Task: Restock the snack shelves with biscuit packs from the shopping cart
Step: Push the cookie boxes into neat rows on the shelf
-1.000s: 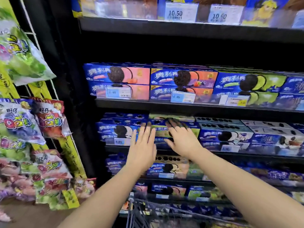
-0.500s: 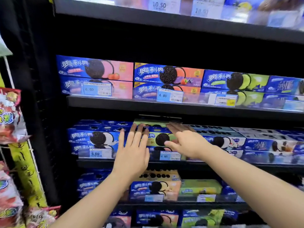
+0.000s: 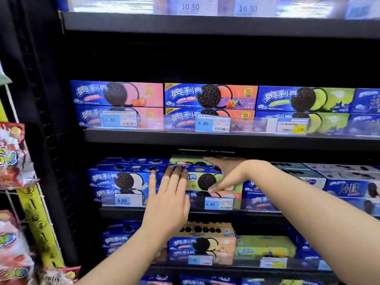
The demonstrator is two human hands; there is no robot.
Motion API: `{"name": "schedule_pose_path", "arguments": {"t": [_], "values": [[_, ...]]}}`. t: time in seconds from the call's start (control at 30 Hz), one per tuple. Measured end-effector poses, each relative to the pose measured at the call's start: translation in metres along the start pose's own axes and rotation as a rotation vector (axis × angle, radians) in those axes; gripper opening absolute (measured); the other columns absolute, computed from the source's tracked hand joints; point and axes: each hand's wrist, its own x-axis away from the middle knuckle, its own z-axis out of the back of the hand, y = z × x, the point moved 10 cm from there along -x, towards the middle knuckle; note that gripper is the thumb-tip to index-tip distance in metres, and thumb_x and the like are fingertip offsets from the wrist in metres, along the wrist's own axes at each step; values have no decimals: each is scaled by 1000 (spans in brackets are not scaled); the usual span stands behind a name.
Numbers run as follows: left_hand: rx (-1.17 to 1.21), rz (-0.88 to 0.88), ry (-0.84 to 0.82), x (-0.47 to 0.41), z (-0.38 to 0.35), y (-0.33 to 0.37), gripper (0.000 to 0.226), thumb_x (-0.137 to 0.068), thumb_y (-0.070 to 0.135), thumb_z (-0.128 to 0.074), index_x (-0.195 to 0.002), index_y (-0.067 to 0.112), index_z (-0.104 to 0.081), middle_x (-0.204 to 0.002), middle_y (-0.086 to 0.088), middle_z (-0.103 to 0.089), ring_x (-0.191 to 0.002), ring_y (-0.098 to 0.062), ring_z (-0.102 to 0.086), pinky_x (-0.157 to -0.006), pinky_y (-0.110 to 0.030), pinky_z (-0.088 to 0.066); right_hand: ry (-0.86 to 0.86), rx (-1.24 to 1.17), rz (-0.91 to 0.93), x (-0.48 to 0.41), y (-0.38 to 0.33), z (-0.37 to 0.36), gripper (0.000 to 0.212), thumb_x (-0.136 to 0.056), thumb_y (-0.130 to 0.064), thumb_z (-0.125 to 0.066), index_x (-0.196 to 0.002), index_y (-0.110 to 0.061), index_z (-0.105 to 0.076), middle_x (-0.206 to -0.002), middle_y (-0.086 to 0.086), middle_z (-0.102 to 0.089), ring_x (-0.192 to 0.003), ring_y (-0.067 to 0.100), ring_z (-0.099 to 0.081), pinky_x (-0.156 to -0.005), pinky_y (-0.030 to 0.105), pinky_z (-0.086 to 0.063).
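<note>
A blue and green biscuit pack (image 3: 206,180) with a dark cookie printed on it lies on top of a stack in the middle of the second shelf (image 3: 257,214). My right hand (image 3: 230,173) holds it, fingers flat across its top and thumb hooked under its lower front edge. My left hand (image 3: 168,200) has straight fingers, and its tips press against the left part of the pack's front. Both forearms reach in from below. The shopping cart is out of view.
Blue biscuit packs (image 3: 121,179) sit just left of the held pack, with more stacked to its right (image 3: 349,188). The shelf above (image 3: 144,135) carries pink and green packs close overhead. Snack bags (image 3: 12,157) hang on a rack at the left.
The view has moved closer and up, and the cart has dropped out of sight. My right thumb has hooked under the green pack's front edge. My left hand stays flat against it.
</note>
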Motion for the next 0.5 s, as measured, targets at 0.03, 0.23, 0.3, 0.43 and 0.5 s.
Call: {"name": "schedule_pose_path", "arguments": {"t": [0.03,0.23,0.3,0.43,0.5], "values": [[0,1,0,0,0,0,60,-97,40,-38,-151,13,-39,-150,-7,-46,-148,-29,-30,-119,-64,-15,24,27,4,-1,1,0,126,-60,-85,-70,-154,-50,6,-167,-7,-16,-150,22,-26,-120,40,-28],[-9,-16,19,0,3,0,59,-98,39,-40,-151,13,-40,-152,-7,-44,-148,-28,-30,-120,-64,-13,205,206,29,0,0,11,120,-57,-90,-64,-154,-51,-6,-167,-1,-16,-151,28,-22,-119,45,-28],[-14,-21,30,-1,3,0,57,-97,39,-41,-148,13,-44,-149,-7,-46,-147,-27,-32,-120,-64,-14,227,197,49,1,-1,14,118,-58,-87,-68,-155,-49,-11,-165,-2,-22,-148,27,-28,-117,43,-32],[-18,-38,46,-1,4,0,59,-96,38,-39,-149,12,-43,-149,-6,-46,-145,-27,-35,-120,-65,-13,236,87,113,5,-3,19,109,-66,-70,-79,-154,-47,-20,-160,-9,-33,-141,22,-39,-112,32,-37],[-16,-52,64,0,5,1,59,-96,38,-40,-149,12,-42,-148,-5,-46,-145,-26,-35,-120,-64,-12,222,41,125,8,-2,19,107,-68,-66,-81,-154,-47,-22,-161,-11,-31,-142,20,-39,-113,32,-36]]}}
